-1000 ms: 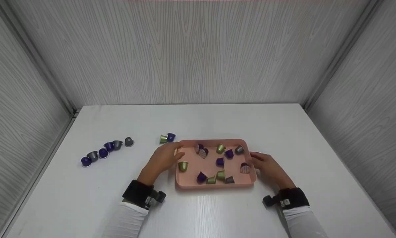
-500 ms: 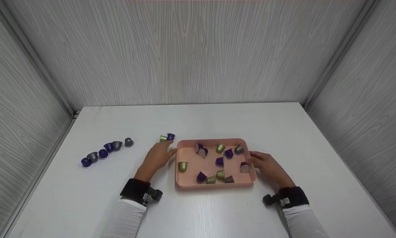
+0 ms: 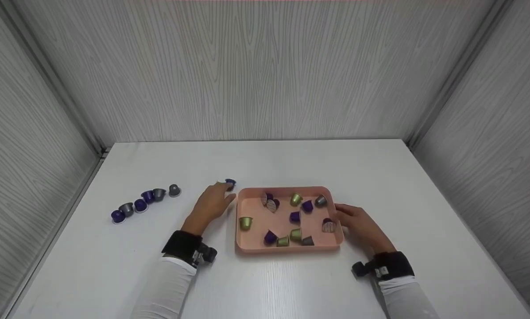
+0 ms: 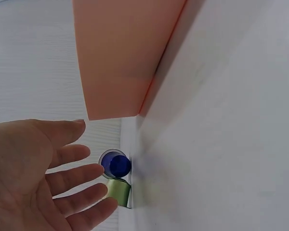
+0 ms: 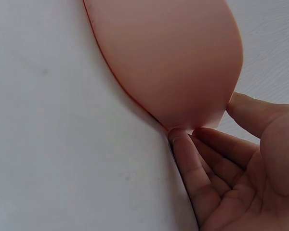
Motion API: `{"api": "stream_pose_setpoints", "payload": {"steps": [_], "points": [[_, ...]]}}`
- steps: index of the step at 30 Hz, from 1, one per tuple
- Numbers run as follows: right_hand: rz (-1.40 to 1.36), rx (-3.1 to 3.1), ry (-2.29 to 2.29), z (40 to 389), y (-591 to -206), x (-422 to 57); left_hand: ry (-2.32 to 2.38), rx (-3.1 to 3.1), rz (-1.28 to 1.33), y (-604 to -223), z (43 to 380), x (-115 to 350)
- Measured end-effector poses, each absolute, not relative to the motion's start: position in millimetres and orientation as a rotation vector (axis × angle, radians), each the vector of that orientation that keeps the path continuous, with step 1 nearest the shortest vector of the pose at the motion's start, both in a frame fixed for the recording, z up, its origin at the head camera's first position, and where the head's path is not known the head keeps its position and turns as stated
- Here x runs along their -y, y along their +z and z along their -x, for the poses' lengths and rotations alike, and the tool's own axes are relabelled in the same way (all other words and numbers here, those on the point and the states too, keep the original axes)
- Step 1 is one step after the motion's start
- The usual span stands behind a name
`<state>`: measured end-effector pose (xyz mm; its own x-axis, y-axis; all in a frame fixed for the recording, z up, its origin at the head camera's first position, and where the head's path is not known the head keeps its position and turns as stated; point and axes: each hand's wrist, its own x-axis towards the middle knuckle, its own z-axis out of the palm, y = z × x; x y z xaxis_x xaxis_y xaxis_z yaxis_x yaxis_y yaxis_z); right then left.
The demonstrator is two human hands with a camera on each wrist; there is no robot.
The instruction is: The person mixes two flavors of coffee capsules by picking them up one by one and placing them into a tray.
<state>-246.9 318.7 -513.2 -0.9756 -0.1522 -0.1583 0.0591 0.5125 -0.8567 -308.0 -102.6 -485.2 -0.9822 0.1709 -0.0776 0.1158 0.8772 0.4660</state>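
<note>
My left hand (image 3: pixel 209 208) reaches past the near-left side of a pink tray (image 3: pixel 287 249), its fingers extended and spread. Two coffee capsules, a purple one (image 3: pixel 230 182) and a green one (image 4: pixel 117 191), lie on the table at its fingertips; in the head view the hand hides most of the green one. Seen from the left wrist, nothing is between the thumb and fingers. At the tray's right end, my right hand (image 3: pixel 361 225) holds the wall, thumb at the rim and curled fingers low against its outside. Several purple, green and grey capsules (image 3: pixel 295 217) lie inside the tray.
To the left, a slanting row of purple and grey capsules (image 3: pixel 141 205) lies on the white table (image 3: pixel 114 266), with a grey capsule (image 3: pixel 174 190) at its right end. Pale wood-grain panels (image 3: pixel 256 71) enclose the table at the back and both sides.
My left hand has let go of the tray's left rim and moved left and away to the purple and green capsules. The right hand stays at the tray, which has not moved.
</note>
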Motion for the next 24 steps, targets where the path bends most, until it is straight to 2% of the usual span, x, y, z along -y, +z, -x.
{"api": "stream_pose_setpoints", "payload": {"steps": [24], "points": [[0.075,-2.545,-1.471,247,-513,-318,0.653,-3.047,-0.269,-492,332,115]]}}
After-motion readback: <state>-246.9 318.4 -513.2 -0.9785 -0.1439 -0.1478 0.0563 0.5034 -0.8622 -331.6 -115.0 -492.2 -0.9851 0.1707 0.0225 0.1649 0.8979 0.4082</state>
